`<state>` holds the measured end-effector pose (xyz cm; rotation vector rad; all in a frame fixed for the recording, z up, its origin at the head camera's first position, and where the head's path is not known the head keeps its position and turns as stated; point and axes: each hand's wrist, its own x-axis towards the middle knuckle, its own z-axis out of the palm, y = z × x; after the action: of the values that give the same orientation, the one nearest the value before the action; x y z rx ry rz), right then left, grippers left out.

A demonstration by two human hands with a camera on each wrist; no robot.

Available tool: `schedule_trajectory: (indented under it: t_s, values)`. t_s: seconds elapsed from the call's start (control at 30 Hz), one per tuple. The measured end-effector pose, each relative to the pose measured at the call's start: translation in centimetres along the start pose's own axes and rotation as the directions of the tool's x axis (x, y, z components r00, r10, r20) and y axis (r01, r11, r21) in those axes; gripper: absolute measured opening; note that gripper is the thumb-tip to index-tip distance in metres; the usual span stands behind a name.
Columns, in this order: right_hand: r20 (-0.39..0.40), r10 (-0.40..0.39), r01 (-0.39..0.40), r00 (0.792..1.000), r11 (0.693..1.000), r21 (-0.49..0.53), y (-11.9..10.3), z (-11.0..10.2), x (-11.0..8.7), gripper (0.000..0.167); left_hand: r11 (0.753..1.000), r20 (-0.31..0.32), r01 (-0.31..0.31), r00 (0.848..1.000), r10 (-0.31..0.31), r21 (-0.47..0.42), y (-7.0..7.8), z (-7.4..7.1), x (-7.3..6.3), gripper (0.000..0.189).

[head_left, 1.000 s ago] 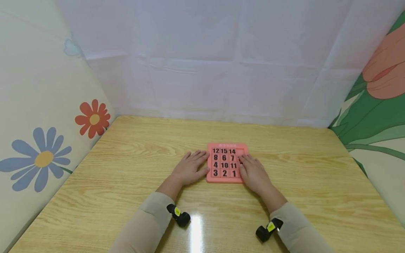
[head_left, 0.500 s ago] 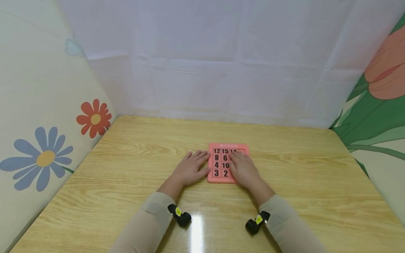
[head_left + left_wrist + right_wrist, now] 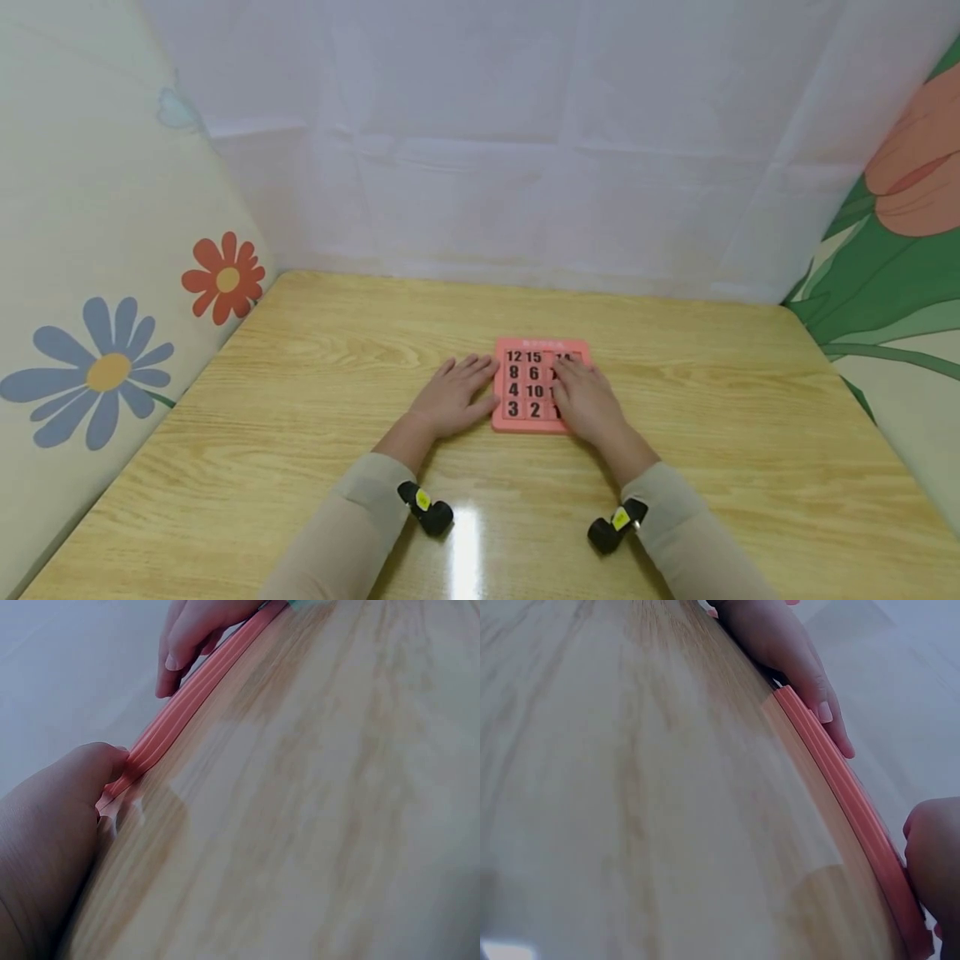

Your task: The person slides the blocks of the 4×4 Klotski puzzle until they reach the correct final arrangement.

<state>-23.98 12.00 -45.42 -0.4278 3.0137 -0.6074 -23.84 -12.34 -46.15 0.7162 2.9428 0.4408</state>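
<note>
A pink number sliding puzzle (image 3: 528, 427) lies flat on the wooden table, its tiles printed with black numbers. My left hand (image 3: 450, 398) rests at its left edge, fingers extended, thumb and fingertips touching the frame. Over the right-hand columns lies my right hand (image 3: 590, 402), with its fingertips on the tiles near the top and several numbers hidden beneath it. The 14 tile (image 3: 565, 357) shows partly above those fingertips, with a gap between it and the 15 tile (image 3: 533, 357). In the left wrist view, the thumb of the left hand (image 3: 52, 817) touches the puzzle's near corner.
The wooden table (image 3: 300, 367) extends around the puzzle on all sides. A white cloth (image 3: 465, 150) hangs behind its far edge. Flower-patterned panels (image 3: 105, 208) stand at left and right. Small black cameras (image 3: 427, 508) are strapped on both sleeves.
My right hand moved left over the tiles, then slightly back right. The 14 tile has slid right into the top right corner, leaving a gap beside 15. My left hand stays put.
</note>
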Motion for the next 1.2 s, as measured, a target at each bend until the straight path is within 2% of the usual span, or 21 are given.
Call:
schedule_trajectory:
  t_s: [0.2,0.63,0.8,1.0,1.2]
  values:
    - [-0.024,-0.010,0.010,1.000,1.000,0.003,0.5,-0.2,-0.2,0.050,1.000,0.005,0.006,1.000,-0.006,0.002,0.0,0.0,0.1,0.067]
    - [-0.018,0.033,-0.033,0.999,0.999,-0.018,0.8,-0.4,-0.4,0.051,1.000,0.003,0.007,1.000,-0.007,-0.006,0.1,0.1,0.0,0.067]
    - [-0.029,0.026,-0.026,0.999,1.000,-0.012,0.7,-0.3,-0.5,0.050,1.000,-0.001,0.001,1.000,-0.001,-0.014,0.1,0.1,0.0,0.066]
    - [-0.039,-0.003,0.003,0.999,1.000,0.002,-0.2,-0.3,-0.1,0.049,1.000,0.002,0.003,1.000,-0.003,-0.011,0.1,0.0,0.0,0.066]
    - [0.008,-0.040,0.040,0.999,0.999,-0.012,-1.6,0.2,0.6,0.048,1.000,0.001,0.008,1.000,-0.008,-0.011,0.1,0.1,0.1,0.066]
